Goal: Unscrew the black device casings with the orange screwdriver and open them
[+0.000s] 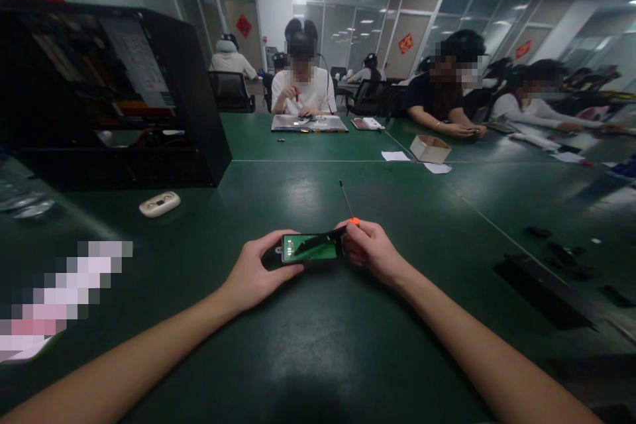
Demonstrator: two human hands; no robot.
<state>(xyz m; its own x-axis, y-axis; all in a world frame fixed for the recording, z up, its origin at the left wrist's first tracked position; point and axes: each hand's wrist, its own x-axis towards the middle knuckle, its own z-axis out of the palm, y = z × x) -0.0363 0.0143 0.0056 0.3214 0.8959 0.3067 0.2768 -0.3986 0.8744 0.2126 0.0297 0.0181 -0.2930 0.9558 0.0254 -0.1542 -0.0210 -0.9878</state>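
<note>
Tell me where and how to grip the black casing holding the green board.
Probably best: come from the left and pinch the long edges of the black casing near its left end, as the left hand does. It is narrow enough for thumb and fingers to span, and an edge grip spares the exposed green board. The right hand, holding a screwdriver, occupies the other end.

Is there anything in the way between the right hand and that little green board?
Yes, a black strip reaches from the right hand over part of the green board. I can't tell whether it touches the board. The screwdriver in that hand points away, so it isn't in between.
</note>
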